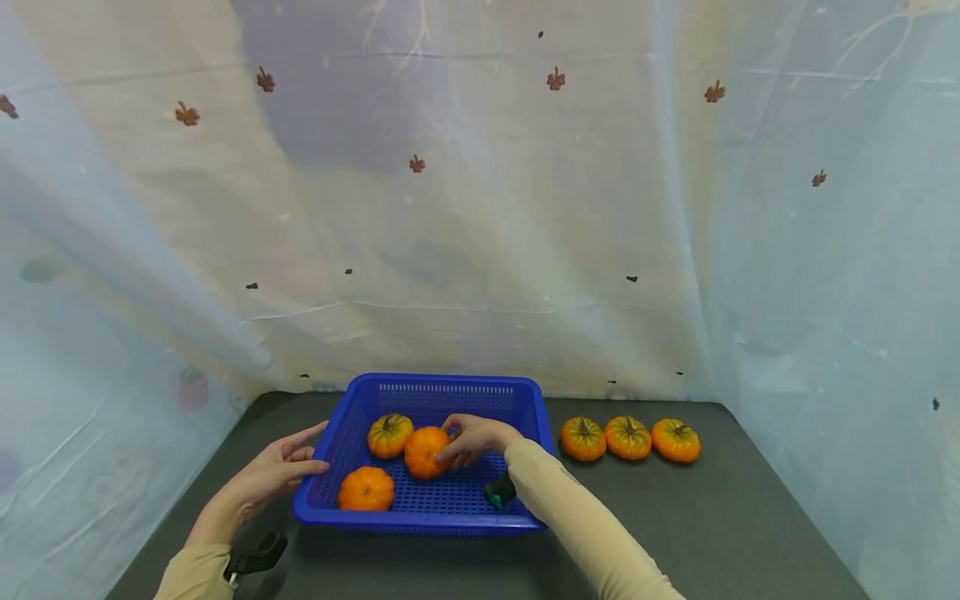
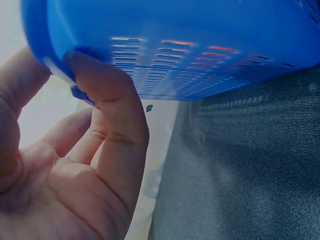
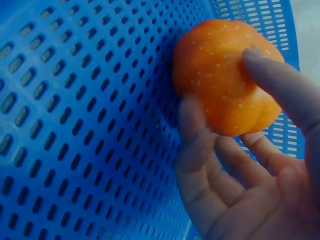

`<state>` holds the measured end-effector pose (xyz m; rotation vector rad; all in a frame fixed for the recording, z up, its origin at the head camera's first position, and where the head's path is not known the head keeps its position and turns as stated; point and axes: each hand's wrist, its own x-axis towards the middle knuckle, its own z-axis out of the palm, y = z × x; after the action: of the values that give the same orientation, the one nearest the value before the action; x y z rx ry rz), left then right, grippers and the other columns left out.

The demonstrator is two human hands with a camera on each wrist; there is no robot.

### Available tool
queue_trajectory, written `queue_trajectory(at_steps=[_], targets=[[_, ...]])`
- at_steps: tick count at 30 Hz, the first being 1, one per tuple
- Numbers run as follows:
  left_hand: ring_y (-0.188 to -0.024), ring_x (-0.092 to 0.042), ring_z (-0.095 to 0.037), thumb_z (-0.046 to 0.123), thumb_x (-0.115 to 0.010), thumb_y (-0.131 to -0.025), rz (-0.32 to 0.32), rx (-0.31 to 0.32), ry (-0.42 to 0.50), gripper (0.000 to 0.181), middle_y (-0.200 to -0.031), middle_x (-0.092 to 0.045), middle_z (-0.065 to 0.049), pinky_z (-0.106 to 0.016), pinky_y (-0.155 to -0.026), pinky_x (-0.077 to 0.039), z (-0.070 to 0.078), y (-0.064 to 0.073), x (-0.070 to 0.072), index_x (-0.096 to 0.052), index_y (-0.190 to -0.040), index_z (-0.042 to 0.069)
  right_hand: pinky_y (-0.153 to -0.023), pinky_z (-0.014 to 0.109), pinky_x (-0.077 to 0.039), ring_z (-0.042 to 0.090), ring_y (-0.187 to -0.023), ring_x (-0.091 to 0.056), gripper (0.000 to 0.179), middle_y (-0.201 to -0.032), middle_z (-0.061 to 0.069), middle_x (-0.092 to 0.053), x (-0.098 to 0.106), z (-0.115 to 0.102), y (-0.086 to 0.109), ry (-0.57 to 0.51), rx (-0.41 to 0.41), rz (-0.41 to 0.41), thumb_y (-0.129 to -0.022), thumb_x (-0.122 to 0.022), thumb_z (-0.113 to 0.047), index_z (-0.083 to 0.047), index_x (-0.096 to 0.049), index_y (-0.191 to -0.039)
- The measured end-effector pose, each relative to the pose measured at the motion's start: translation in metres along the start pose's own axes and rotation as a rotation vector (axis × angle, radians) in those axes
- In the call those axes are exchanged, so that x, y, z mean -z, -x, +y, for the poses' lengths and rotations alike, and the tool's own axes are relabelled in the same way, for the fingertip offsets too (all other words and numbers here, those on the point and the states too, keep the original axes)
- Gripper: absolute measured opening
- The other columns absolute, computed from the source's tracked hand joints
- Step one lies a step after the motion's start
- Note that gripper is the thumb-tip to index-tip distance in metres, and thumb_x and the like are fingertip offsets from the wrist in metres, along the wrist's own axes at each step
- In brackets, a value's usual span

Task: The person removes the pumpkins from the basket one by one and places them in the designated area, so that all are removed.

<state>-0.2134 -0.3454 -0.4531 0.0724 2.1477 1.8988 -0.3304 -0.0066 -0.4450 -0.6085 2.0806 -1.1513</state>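
Note:
A blue plastic basket (image 1: 420,522) with slotted walls stands on the dark table. My left hand (image 1: 273,471) grips its left rim; in the left wrist view a bent finger (image 2: 112,95) hooks under the lip. Inside, my right hand (image 1: 480,439) holds an orange pumpkin (image 1: 424,452) from its right side. The right wrist view shows the thumb on top of this pumpkin (image 3: 225,75) and the other fingers curled at its side and below. A yellow-green striped pumpkin (image 1: 388,436) sits just left of it, and another orange pumpkin (image 1: 366,489) lies in the near left corner.
Three striped orange pumpkins (image 1: 627,437) stand in a row on the table (image 1: 720,517), right of the basket. A pale curtain (image 1: 480,250) with leaf prints hangs behind the table and along both sides. Black bands are on both wrists.

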Motion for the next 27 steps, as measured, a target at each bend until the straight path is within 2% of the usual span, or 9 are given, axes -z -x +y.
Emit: queue_trajectory(at_steps=[4,8,11,15,17,20,22,24,27], targets=[[-0.099,-0.063,-0.033,0.017,-0.063,-0.094,-0.003,0.001,-0.004,0.082,-0.105,-0.062,-0.017,-0.048,-0.085,-0.052,-0.0001,-0.0003,0.0001,-0.008,-0.154,0.007,-0.077,0.044,-0.054,0.029,-0.077,-0.067,0.046,-0.095,0.012,-0.065,-0.0011,-0.0024,0.0039,-0.032,-0.022,-0.053,-0.088,-0.071,-0.013,-0.008,-0.046,-0.126],[-0.100,-0.063,-0.033,0.017,-0.063,-0.094,0.002,0.001,-0.008,0.082,-0.106,-0.062,-0.017,-0.048,-0.084,-0.052,-0.0006,-0.0007,0.0000,-0.008,-0.154,0.007,-0.077,0.043,-0.055,0.030,-0.079,-0.068,0.053,-0.097,0.015,-0.065,-0.0014,-0.0032,0.0046,-0.102,-0.030,-0.102,-0.089,-0.068,-0.007,-0.007,-0.043,-0.135],[-0.099,-0.063,-0.033,0.016,-0.063,-0.094,0.001,-0.001,-0.010,0.082,-0.105,-0.062,-0.017,-0.048,-0.084,-0.052,-0.0009,-0.0007,0.0001,-0.008,-0.154,0.006,-0.075,0.041,-0.056,0.031,-0.079,-0.068,0.053,-0.098,0.020,-0.064,0.0001,-0.0011,0.0015,-0.163,-0.029,-0.140,-0.088,-0.067,0.000,-0.007,-0.043,-0.135],[-0.099,-0.063,-0.033,0.016,-0.063,-0.094,-0.003,0.000,-0.009,0.082,-0.106,-0.062,-0.017,-0.049,-0.084,-0.052,-0.0003,-0.0004,-0.0001,-0.008,-0.154,0.006,-0.080,0.045,-0.054,0.032,-0.081,-0.068,0.052,-0.103,0.023,-0.061,0.0026,-0.0008,0.0014,-0.204,-0.026,-0.199,-0.087,-0.065,0.005,-0.008,-0.044,-0.132],[-0.099,-0.063,-0.033,0.016,-0.063,-0.094,-0.002,0.002,-0.011,0.082,-0.107,-0.062,-0.018,-0.049,-0.084,-0.052,0.0002,-0.0004,-0.0002,-0.008,-0.154,0.006,-0.082,0.048,-0.053,0.035,-0.084,-0.068,0.047,-0.105,0.021,-0.060,0.0026,-0.0020,0.0022,-0.192,-0.026,-0.210,-0.089,-0.066,-0.002,-0.008,-0.044,-0.130],[-0.100,-0.063,-0.033,0.016,-0.063,-0.094,-0.002,0.004,-0.013,0.082,-0.108,-0.062,-0.018,-0.049,-0.084,-0.052,0.0008,-0.0004,-0.0004,-0.008,-0.154,0.006,-0.081,0.050,-0.052,0.040,-0.088,-0.067,0.038,-0.106,0.016,-0.061,0.0012,-0.0031,0.0028,-0.157,-0.030,-0.201,-0.093,-0.064,-0.025,-0.009,-0.050,-0.125],[-0.100,-0.063,-0.033,0.016,-0.063,-0.094,0.000,0.003,-0.017,0.082,-0.109,-0.062,-0.018,-0.049,-0.084,-0.052,0.0011,-0.0002,-0.0006,-0.008,-0.154,0.007,-0.078,0.049,-0.053,0.041,-0.088,-0.066,0.039,-0.107,0.013,-0.060,0.0003,-0.0032,0.0031,-0.131,-0.026,-0.190,-0.093,-0.061,-0.039,-0.010,-0.053,-0.119],[-0.101,-0.062,-0.033,0.016,-0.063,-0.094,0.002,0.001,-0.021,0.082,-0.109,-0.062,-0.018,-0.049,-0.084,-0.052,0.0016,0.0000,-0.0009,-0.008,-0.154,0.007,-0.078,0.050,-0.054,0.043,-0.088,-0.066,0.039,-0.107,0.012,-0.059,0.0003,-0.0033,0.0042,-0.121,-0.027,-0.187,-0.094,-0.058,-0.044,-0.011,-0.055,-0.115],[-0.101,-0.062,-0.032,0.016,-0.063,-0.094,0.005,-0.003,-0.030,0.082,-0.110,-0.061,-0.018,-0.048,-0.084,-0.052,0.0017,0.0000,-0.0010,-0.008,-0.154,0.007,-0.078,0.050,-0.053,0.043,-0.090,-0.065,0.036,-0.107,0.012,-0.059,0.0010,-0.0035,0.0052,-0.116,-0.032,-0.197,-0.095,-0.058,-0.041,-0.011,-0.054,-0.114]])
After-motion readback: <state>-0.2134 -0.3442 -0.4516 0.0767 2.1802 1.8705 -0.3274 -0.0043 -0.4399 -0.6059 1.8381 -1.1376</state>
